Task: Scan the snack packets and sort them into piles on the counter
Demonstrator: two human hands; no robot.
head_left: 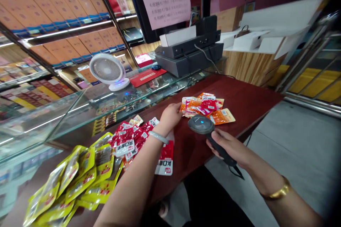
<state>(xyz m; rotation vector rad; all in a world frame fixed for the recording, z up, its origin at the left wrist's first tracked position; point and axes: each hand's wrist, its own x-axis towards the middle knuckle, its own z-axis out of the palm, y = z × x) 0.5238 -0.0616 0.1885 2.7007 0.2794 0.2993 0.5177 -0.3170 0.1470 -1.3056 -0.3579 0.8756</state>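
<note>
From the head camera I have the right hand [227,143] wrapped firmly around the grip of a dark grey handheld plastic scanner [201,125], fingers closed on it, thumb along the top. The scanner's rounded head, with a small blue light on its back, hangs above the dark red-brown tabletop [183,159], just in front of a loose pile of shiny orange and pink plastic packets [222,116].

The left hand [171,116] reaches forward to the left edge of that pile, fingers bent and partly curled; I think the fingertips touch a packet, but blur and the back of the hand keep me from telling whether they pinch one. A pale, stone-like bangle [159,137] circles that wrist (the right one wears a gold-coloured metal bangle [278,189]).

Partly behind the left forearm I see a heap of red and white plastic packets [125,140], one lying apart on the forearm's right side. Nearer me, at lower left, flat yellow plastic packets [82,173] overlap in a spread.

Past the tabletop, a glass-topped display counter [87,103] bears a round white desk fan [106,68] and, beside it, a flat red rectangular mat [147,77].
</note>
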